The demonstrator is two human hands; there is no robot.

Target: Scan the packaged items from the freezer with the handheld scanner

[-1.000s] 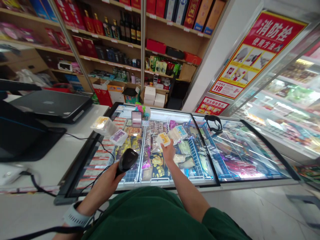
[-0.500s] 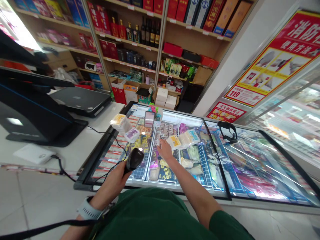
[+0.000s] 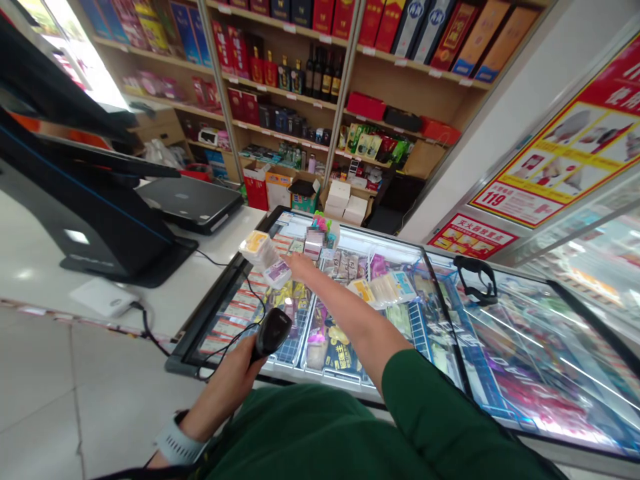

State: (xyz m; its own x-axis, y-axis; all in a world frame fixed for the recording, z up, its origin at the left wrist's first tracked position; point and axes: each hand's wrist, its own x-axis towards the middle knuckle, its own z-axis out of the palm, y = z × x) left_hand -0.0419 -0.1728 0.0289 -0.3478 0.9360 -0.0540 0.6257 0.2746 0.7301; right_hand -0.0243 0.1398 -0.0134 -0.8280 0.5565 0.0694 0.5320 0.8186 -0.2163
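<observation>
My left hand [image 3: 244, 365] is wrapped round the handle of a black barcode scanner [image 3: 274, 331], held over the near left part of the glass-topped freezer [image 3: 223, 337]. My right hand [image 3: 301, 268] reaches across the glass with its fingers stretched out to the left. Its fingertips are at the edge of a purple-labelled pack [image 3: 278, 273]; whether they touch it I cannot tell. That pack lies at the end of a row of clear packs with a yellow-labelled one [image 3: 257, 243] on top. Another row of packs [image 3: 385, 288], with yellow and blue labels, lies right of my right forearm.
A checkout terminal [image 3: 95, 227], a black flat device [image 3: 193, 200] and a white box [image 3: 101, 297] with a cable stand on the left counter. Farther back on the freezer is a pink and green toy-like item [image 3: 321, 221]. A black strap-like object [image 3: 476, 280] lies on the right.
My right hand has moved left, from the right-hand row of packs to the purple-labelled pack. My left hand still holds the scanner. The view has shifted a little left.
</observation>
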